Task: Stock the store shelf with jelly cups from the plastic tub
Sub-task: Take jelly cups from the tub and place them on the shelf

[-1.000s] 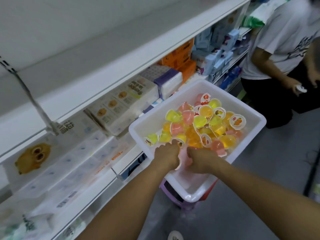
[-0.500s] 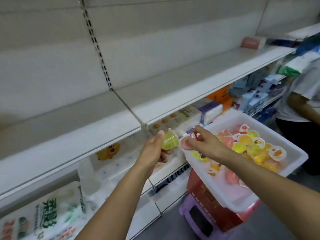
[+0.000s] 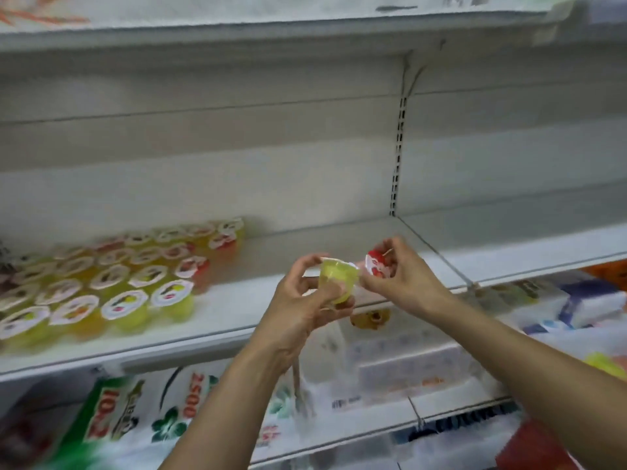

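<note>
My left hand grips a yellow-green jelly cup in front of the white store shelf. Right beside it, my right hand pinches a pink jelly cup with a red-and-white lid. The two cups almost touch. Several rows of yellow and orange jelly cups stand on the shelf's left part. Only a blurred corner of the tub's contents shows at the right edge.
A bare stretch of shelf lies between the stocked rows and a shelf divider. Below are detergent bags, tissue packs and boxes. Another shelf runs overhead.
Both hands left the tub, each with a jelly cup, and rose to shelf height. The view swung left and up, so the stocked rows appear and the tub slid off to the right.
</note>
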`<act>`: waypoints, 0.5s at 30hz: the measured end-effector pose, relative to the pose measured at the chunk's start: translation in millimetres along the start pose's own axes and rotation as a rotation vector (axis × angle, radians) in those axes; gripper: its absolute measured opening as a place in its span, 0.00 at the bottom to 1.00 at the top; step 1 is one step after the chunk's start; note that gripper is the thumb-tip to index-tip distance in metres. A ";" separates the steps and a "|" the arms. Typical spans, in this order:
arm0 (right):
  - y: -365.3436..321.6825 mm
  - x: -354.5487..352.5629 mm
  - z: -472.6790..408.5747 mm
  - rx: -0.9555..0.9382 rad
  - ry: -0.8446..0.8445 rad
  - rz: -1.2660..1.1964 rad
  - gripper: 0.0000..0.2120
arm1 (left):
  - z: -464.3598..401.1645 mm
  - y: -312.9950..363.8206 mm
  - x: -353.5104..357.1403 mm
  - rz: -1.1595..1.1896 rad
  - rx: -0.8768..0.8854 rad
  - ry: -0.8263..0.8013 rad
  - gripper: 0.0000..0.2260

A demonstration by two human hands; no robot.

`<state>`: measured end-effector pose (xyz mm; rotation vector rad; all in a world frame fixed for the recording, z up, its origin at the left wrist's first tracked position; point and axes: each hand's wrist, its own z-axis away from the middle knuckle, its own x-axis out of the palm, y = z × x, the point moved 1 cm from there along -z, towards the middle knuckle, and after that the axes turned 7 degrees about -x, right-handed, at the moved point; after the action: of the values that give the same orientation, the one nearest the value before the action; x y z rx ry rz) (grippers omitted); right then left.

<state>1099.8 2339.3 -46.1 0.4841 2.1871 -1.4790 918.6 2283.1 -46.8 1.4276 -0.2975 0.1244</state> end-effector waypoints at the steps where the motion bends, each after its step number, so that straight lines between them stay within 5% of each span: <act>1: -11.2 15.2 -6.9 -0.034 -0.063 0.018 0.21 | 5.1 6.8 -15.9 -0.037 0.035 0.066 0.19; 7: -58.5 109.6 -44.9 -0.214 -0.280 0.214 0.17 | 33.8 49.8 -106.2 -0.181 0.216 0.403 0.22; 15: -89.5 175.6 -81.2 -0.225 -0.296 0.278 0.17 | 55.2 81.9 -188.2 -0.438 0.304 0.618 0.19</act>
<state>892.4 2388.7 -47.1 0.4400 1.9327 -1.0682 710.1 2257.9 -14.4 1.6431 0.5613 0.2501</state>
